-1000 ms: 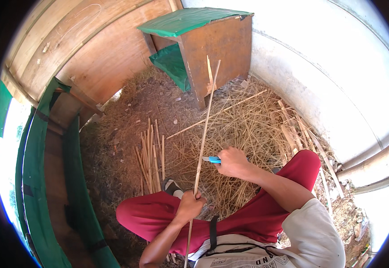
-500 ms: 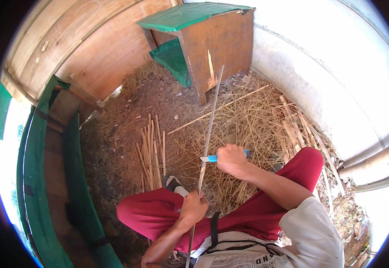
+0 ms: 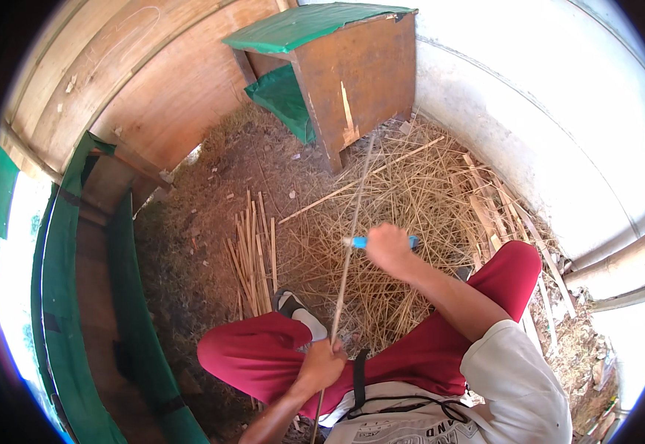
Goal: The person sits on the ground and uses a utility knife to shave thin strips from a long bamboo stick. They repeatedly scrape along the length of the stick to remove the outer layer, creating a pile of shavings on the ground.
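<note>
I sit on the ground in red trousers. My left hand (image 3: pixel 321 368) grips the lower part of a long thin cane stick (image 3: pixel 352 222) near my lap; the stick runs up and away toward the wooden box. My right hand (image 3: pixel 387 249) holds a blue-handled knife (image 3: pixel 359 242) against the stick about halfway up, its blade touching the stick's right side. Pale shavings and cut strips (image 3: pixel 411 214) lie under both hands.
A bundle of trimmed sticks (image 3: pixel 252 248) lies on the dirt to my left. A brown wooden box with green top (image 3: pixel 352 66) stands ahead. A white wall (image 3: pixel 559 126) curves on the right; a green-edged wooden bench (image 3: pixel 85 296) runs along the left.
The stick has tilted slightly right and been drawn back toward me, so its far tip sits lower. My right hand with the knife stays about mid-stick.
</note>
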A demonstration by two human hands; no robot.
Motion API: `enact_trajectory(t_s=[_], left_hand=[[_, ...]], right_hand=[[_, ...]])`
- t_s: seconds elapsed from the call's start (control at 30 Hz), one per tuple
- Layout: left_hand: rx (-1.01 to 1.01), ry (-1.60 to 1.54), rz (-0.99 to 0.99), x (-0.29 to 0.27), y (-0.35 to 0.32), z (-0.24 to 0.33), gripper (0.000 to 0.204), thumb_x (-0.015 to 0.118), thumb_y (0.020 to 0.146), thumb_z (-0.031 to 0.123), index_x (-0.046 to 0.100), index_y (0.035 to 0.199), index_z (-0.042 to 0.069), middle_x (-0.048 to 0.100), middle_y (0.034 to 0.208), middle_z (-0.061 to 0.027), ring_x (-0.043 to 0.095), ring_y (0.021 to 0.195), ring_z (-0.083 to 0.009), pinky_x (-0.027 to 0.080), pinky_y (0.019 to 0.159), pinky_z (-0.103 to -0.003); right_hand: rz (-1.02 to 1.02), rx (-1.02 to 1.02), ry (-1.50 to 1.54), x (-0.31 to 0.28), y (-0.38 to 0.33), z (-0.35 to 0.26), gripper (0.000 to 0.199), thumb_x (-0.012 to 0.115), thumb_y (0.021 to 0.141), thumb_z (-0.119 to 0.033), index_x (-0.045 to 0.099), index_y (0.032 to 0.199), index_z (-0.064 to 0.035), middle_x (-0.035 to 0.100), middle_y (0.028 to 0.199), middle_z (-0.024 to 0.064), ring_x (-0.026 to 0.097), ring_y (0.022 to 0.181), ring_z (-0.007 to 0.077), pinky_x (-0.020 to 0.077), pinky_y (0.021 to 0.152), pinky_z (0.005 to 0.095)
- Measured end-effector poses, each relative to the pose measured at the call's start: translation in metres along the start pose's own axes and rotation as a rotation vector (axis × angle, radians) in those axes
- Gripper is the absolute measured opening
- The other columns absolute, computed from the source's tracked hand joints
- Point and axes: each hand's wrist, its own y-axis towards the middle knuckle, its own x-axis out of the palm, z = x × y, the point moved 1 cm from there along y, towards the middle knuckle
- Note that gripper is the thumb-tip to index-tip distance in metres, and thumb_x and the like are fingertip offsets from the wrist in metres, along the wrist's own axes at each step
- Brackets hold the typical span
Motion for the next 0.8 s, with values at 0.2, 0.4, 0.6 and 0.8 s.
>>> enact_trajectory(t_s=[0.2,0.4,0.6,0.8], left_hand=[[-0.042,0.037,-0.108,-0.005,-0.032,-0.025,0.025,0.059,0.077,0.013,0.038,0.070,0.001,0.042,0.059,-0.0191,0.041,0.059,-0.0358,0.039,0.060,-0.045],[-0.149,0.065,-0.207,-0.022,-0.075,-0.031,0.026,0.060,0.079,0.014,0.038,0.072,0.002,0.040,0.060,-0.0155,0.040,0.059,-0.0295,0.039,0.060,-0.043],[-0.121,-0.081,-0.273,-0.038,-0.112,-0.052,0.035,0.064,0.084,0.007,0.032,0.069,0.010,0.033,0.057,-0.0003,0.035,0.054,-0.0103,0.030,0.048,-0.032],[-0.295,-0.064,-0.296,-0.051,-0.144,-0.049,0.037,0.063,0.084,0.005,0.031,0.069,0.011,0.033,0.057,0.0006,0.034,0.052,-0.0092,0.028,0.046,-0.030]], right_hand=[[0.189,0.014,-0.007,-0.006,0.019,0.027,0.012,0.061,0.081,-0.007,0.069,0.083,0.0015,0.068,0.082,0.0206,0.070,0.079,0.0344,0.0567,0.065,0.0461],[0.220,0.159,0.002,0.005,0.036,0.065,0.019,0.058,0.084,-0.012,0.071,0.083,0.0013,0.069,0.084,0.0209,0.071,0.079,0.0365,0.0575,0.070,0.0455],[0.214,0.173,0.008,0.016,0.042,0.075,0.015,0.060,0.080,-0.009,0.070,0.084,0.0017,0.068,0.083,0.0212,0.070,0.078,0.0371,0.0571,0.069,0.0467],[0.187,0.253,-0.042,0.035,0.047,0.114,0.014,0.061,0.081,-0.009,0.070,0.082,0.0016,0.068,0.083,0.0209,0.070,0.079,0.0352,0.0567,0.069,0.0455]])
